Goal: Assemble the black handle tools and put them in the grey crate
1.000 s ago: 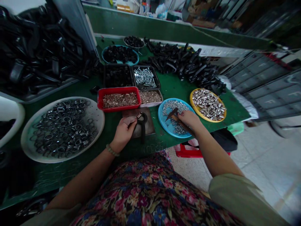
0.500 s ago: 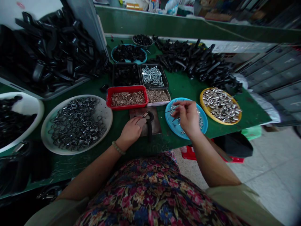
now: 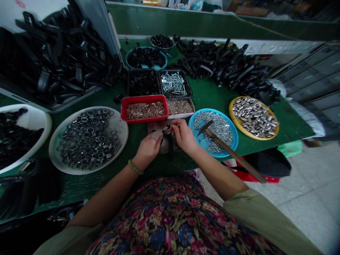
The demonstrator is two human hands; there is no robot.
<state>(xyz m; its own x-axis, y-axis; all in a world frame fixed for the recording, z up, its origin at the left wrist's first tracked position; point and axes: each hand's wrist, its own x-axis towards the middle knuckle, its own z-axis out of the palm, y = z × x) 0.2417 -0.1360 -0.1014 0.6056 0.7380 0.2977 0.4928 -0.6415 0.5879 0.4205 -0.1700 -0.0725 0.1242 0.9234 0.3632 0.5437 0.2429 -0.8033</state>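
Note:
Over a flat metal plate (image 3: 158, 126), my left hand (image 3: 148, 148) is closed on a black clamp part (image 3: 166, 129) with a shiny metal piece at its top. The part's dark handle (image 3: 170, 148) points down toward me. From the right, my right hand (image 3: 183, 137) meets it, thumb and fingers pinched together at the metal end. Whatever sits between those fingertips is too small to tell. To the right, a hammer (image 3: 225, 145) with a wooden handle lies across the blue plate (image 3: 191, 124) of small shiny nuts.
Behind the hands stand a red tray (image 3: 145, 120) of pins, a tray of small rivets (image 3: 180, 106) and a black tray of screws (image 3: 174, 84). A white plate of metal rings (image 3: 122, 141) is at left, a yellow plate (image 3: 231, 117) of metal barrels at right. Black handles (image 3: 212, 60) are heaped behind.
My right hand has moved left from above the blue plate to the clamp part, uncovering the hammer and nuts. My left hand has stayed about where it was, holding the part.

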